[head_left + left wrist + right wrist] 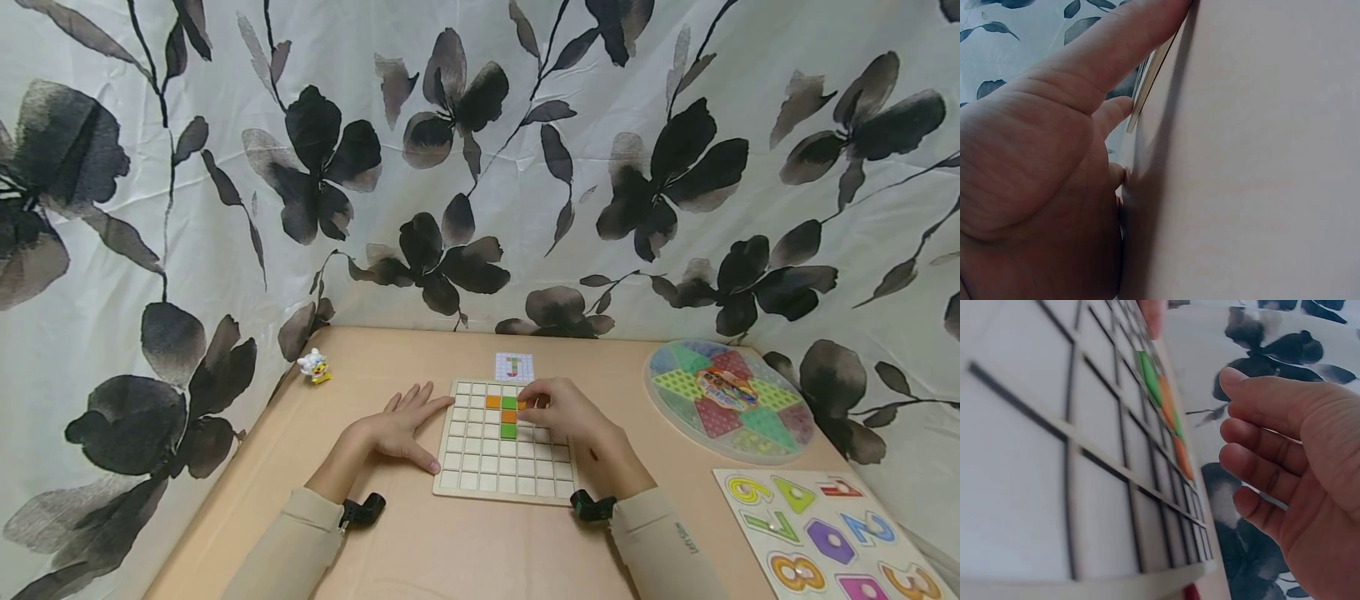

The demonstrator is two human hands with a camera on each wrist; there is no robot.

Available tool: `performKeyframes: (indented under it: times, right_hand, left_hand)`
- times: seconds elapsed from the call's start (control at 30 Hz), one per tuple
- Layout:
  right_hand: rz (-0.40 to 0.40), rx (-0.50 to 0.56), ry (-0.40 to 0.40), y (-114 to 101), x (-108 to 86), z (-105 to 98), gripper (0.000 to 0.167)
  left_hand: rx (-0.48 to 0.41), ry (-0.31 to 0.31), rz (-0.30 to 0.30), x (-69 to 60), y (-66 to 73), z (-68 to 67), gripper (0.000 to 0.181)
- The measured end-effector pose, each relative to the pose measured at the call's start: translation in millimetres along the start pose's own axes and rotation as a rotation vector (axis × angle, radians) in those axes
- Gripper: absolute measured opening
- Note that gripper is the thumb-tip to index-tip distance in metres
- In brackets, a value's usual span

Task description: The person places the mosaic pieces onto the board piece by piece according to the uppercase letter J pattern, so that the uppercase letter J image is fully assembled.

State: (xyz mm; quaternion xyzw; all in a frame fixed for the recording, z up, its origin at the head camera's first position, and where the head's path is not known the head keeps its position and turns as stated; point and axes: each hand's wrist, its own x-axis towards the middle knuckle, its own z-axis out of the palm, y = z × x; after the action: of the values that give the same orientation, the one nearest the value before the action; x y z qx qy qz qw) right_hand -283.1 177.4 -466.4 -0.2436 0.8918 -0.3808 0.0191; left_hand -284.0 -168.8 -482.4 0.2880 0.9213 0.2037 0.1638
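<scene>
With fingers spread, my left hand (405,427) touches the left edge of the white grid board (468,482), which lies on the table (420,542); my right hand (566,412) curls over its upper part — whether it pinches anything, I can't tell. Three orange squares (492,402) and two green squares (508,431) form a T there — the card (514,367) seems to show a hooked foot, so that part looks left undone.
</scene>
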Motion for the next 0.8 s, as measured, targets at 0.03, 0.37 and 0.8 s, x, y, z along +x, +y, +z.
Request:
performKeyframes:
  times: [0.03, 0.37, 0.8]
  right_hand:
    - [0.001, -0.005, 0.014, -0.3, -0.9, -2.8, 0.026]
    - [0.033, -0.027, 0.102, -0.9, -9.6, -27.4, 0.025]
    - [0.091, -0.041, 0.118, 5.9, -20.0, -42.8, 0.027]
  left_hand:
    - [-0.001, -0.001, 0.000, 0.0, 0.0, -0.1, 0.121]
    - [-0.004, -0.001, -0.002, -0.3, 0.0, -0.6, 0.121]
    - [-0.009, -0.007, -0.006, -0.9, -2.7, 0.5, 0.122]
